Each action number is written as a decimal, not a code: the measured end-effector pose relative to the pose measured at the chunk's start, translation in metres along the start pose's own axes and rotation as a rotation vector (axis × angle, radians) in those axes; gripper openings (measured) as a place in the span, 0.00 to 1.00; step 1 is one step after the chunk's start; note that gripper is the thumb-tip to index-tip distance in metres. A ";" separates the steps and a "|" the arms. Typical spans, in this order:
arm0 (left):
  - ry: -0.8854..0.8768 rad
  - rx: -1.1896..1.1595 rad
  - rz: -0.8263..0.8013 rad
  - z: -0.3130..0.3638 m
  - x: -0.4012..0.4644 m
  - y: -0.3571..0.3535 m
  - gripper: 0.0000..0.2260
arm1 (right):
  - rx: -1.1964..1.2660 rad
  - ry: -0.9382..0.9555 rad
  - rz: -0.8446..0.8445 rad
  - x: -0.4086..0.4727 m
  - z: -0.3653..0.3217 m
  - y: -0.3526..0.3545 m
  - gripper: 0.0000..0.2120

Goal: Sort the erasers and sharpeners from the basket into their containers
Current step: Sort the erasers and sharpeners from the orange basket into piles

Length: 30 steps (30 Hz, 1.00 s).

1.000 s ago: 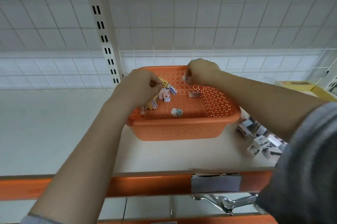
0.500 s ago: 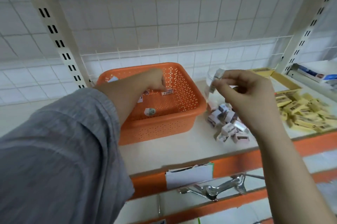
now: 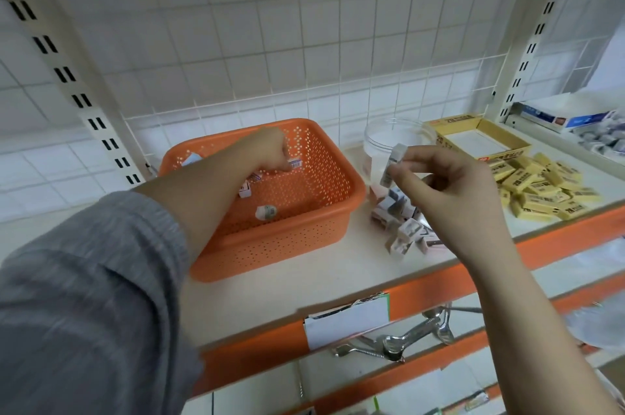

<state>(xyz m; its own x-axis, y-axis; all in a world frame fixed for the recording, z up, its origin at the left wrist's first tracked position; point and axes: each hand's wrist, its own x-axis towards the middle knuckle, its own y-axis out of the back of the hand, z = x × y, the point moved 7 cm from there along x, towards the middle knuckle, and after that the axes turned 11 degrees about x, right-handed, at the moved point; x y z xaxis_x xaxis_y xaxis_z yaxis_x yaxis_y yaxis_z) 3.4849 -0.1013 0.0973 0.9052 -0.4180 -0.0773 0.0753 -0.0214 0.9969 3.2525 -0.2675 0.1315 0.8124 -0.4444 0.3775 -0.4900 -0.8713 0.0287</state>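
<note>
An orange perforated basket (image 3: 314, 228) sits on the shelf with a few small boxed items left in it. My left hand (image 3: 270, 152) reaches into the basket, fingers curled down over a small boxed piece (image 3: 295, 164); what it grips is mostly hidden. My right hand (image 3: 449, 191) hovers right of the basket and pinches a small white-and-grey boxed item (image 3: 392, 166) above a pile of similar small boxes (image 3: 399, 215). A clear round tub (image 3: 389, 140) stands behind the pile. Yellow erasers (image 3: 544, 188) lie heaped beside a yellow cardboard box (image 3: 477, 140).
The shelf's orange front edge (image 3: 422, 282) carries a torn paper label (image 3: 345, 320). Metal clips (image 3: 395, 340) hang on the shelf below. White slotted uprights (image 3: 67, 76) and a wire grid back the shelf. Blue-and-white packs (image 3: 568, 117) lie at far right.
The view has swung right from the basket. My right hand has lifted a small boxed item out of the basket to above the pile; my left hand has stayed in the basket.
</note>
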 end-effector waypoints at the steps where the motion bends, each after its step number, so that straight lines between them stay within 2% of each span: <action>1: -0.001 -0.021 0.023 -0.002 -0.004 0.006 0.12 | -0.005 0.001 0.012 -0.002 -0.001 0.000 0.03; 5: -0.005 -0.079 0.128 -0.001 -0.032 0.033 0.10 | -0.025 0.014 0.068 -0.008 -0.003 0.008 0.06; 9: -0.016 -0.239 0.236 0.014 -0.073 0.051 0.08 | -0.042 0.038 0.127 -0.012 -0.003 0.023 0.06; 11: -0.021 -0.322 0.294 0.029 -0.093 0.055 0.06 | -0.057 0.037 0.148 -0.014 -0.001 0.033 0.04; 16: -0.052 -0.381 0.375 0.086 -0.120 0.046 0.04 | -0.061 0.041 0.175 -0.017 0.006 0.072 0.05; 22: -0.043 -0.346 0.393 0.185 -0.129 0.025 0.09 | -0.073 0.019 0.207 -0.014 0.024 0.167 0.04; 26: -0.016 -0.443 0.439 0.266 -0.132 0.012 0.09 | -0.121 0.008 0.185 -0.006 0.035 0.252 0.05; 30: -0.075 -0.523 0.424 0.346 -0.129 0.006 0.11 | -0.195 -0.027 0.215 0.006 0.043 0.334 0.05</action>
<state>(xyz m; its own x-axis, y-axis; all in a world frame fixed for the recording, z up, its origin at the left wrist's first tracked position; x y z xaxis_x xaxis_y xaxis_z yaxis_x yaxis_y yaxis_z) 3.2239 -0.3617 0.1178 0.8710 -0.3552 0.3393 -0.0708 0.5926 0.8023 3.1072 -0.5698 0.1031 0.6905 -0.6221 0.3690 -0.7009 -0.7015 0.1288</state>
